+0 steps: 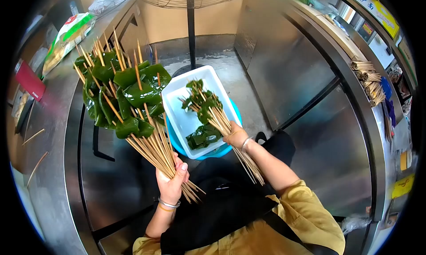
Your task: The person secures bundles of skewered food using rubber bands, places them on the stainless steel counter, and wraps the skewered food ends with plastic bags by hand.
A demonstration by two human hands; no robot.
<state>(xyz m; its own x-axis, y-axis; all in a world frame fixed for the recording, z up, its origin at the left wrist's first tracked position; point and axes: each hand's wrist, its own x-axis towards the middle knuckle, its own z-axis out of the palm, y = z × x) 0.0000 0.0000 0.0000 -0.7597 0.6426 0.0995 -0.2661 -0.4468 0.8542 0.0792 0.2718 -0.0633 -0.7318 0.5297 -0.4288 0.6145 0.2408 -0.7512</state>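
Observation:
My left hand (172, 179) is closed round the lower sticks of a large bundle of kelp skewers (133, 90), which fans out up and to the left. Glossy dark green folded pieces are threaded near the pointed tips. In my right hand (236, 136) is a smaller bunch of skewers (205, 101) with smaller green pieces, held tilted over a white plastic tub (176, 121). Loose kelp pieces (203, 136) lie at the near end of the tub. The tub rests on a blue round basin (237, 110).
Steel counters run along the left (55, 166) and right (306, 64). Bundles of bare sticks (368, 81) lie on the right counter. A green and white bag (66, 41) and a red container (30, 80) stand on the left. A fan's pole (191, 28) rises behind the tub.

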